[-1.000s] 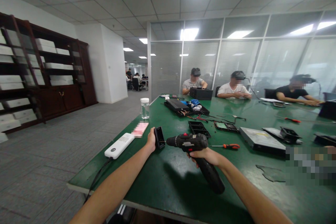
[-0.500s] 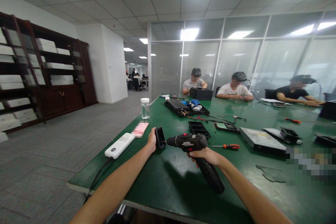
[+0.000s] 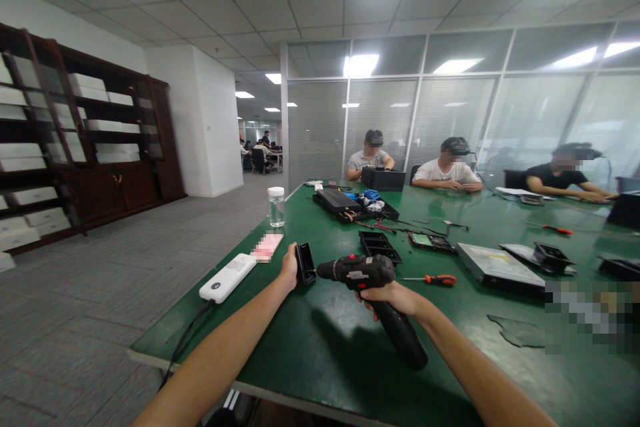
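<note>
Right grip (image 3: 393, 295) holds a black drill (image 3: 373, 268) with a pale, illegible label (image 3: 357, 275).

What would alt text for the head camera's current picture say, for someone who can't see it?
The wearer's right grip holds a black power drill pointed at a small black part in the left grip, at a green table. Around them lie a screwdriver, a white device and electronic parts; three people sit across the table.
</note>
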The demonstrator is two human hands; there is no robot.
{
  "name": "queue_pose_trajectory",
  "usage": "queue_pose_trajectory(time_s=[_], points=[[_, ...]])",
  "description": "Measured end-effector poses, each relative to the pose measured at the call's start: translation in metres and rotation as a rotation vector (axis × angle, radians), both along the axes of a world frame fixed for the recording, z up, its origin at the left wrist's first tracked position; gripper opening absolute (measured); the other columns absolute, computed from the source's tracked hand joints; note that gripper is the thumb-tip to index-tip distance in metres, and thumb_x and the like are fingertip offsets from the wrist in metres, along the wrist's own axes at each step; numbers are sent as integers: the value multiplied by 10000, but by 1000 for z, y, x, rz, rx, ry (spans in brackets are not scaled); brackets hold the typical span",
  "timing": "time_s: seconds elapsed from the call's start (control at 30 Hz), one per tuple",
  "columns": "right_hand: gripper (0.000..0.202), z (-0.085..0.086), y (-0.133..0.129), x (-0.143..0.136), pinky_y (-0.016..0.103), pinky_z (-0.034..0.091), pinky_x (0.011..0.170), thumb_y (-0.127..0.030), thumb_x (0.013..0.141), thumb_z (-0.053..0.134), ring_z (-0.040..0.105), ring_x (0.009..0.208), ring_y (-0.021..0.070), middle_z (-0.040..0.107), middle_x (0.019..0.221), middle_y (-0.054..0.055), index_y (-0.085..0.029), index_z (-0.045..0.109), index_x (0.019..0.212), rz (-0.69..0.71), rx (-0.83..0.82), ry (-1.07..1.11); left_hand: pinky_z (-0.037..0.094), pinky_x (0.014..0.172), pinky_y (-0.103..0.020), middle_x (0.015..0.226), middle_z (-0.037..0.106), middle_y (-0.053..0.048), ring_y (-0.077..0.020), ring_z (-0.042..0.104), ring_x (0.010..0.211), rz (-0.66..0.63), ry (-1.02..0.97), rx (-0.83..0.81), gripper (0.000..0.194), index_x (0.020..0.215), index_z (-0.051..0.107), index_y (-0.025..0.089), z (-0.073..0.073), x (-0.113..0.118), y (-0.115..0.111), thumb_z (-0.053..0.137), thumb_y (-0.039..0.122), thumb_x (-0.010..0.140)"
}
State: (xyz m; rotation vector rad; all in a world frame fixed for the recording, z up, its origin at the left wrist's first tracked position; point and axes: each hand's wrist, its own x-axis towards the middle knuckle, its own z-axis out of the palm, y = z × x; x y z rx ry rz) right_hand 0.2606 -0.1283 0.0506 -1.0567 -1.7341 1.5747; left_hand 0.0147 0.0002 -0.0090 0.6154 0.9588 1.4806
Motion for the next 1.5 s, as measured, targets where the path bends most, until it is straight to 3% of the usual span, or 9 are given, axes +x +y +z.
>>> queue_pose_trajectory(time_s=[0.53,1.5], points=[[358,-6,6,2,282,498,551,-394,643,666,523,609,138,528,651,14,-115,598,856,0,-8,-27,439,474,-295,539,525,-7,-165,524,463,-4,10,7,331,657,521,174,3,1,-4,503,502,704],[337,3,-3,-1,267,494,562,-371,660,660,522,601,126,526,658,11,-119,603,878,-20,-3,-28,452,489,-323,559,538,-14,-180,537,484,-34,19,2,357,707,535,168,-2,-1,2,506,523,688]])
